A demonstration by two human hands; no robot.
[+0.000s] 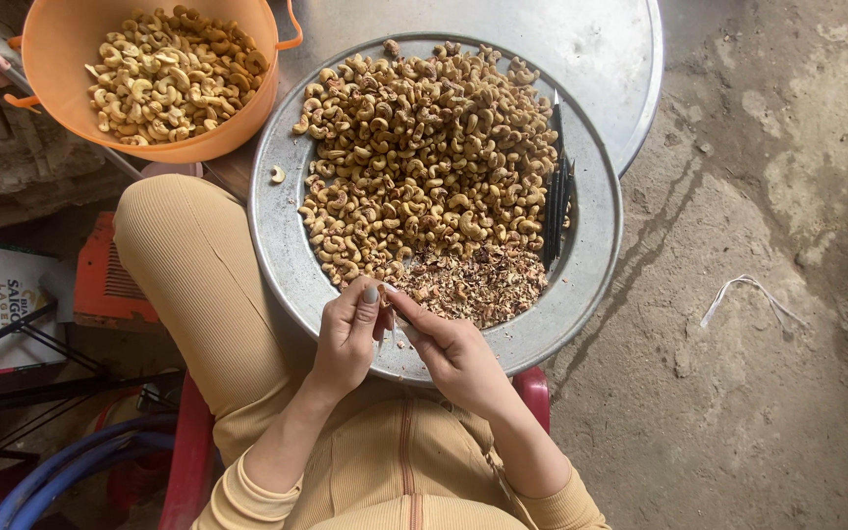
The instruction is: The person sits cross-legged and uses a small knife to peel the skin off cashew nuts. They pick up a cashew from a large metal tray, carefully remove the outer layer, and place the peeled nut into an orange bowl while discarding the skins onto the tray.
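- We see the left hand [345, 339] and the right hand [453, 353] drawn close together over the near rim of a round metal tray [596, 245], their fingertips almost meeting.
- Between those fingertips sits a single cashew nut [382, 292]; both hands are pinched onto it, the left thumb and forefinger from one side, the right from the other.
- A thin blade or pick [394, 334] seems to hang down from the right hand, though it is too slim and shadowed for us to be sure what it is.
- The tray rests across the person's lap, on a leg in tan ribbed cloth [198, 285], and it overlaps a second, larger metal tray [601, 59] lying behind it.
- Most of the near tray is covered by a heap of cashews in their brown skins [424, 157], piled toward its far side.
- Just in front of the hands, at the heap's near edge, lies a patch of peeled skin flakes [473, 285].
- Along the right side of the heap we note a bundle of dark slender tools [556, 196], lying lengthwise on the tray.
- One stray pale nut [277, 174] lies alone near the tray's left rim.
- To the upper left an orange plastic basket [61, 49] holds paler, peeled cashews [174, 74]; it touches the tray's rim.
- The person sits on a red plastic stool [188, 451], and bare concrete floor [758, 393] spreads to the right, with a white scrap of string [748, 294] on it.
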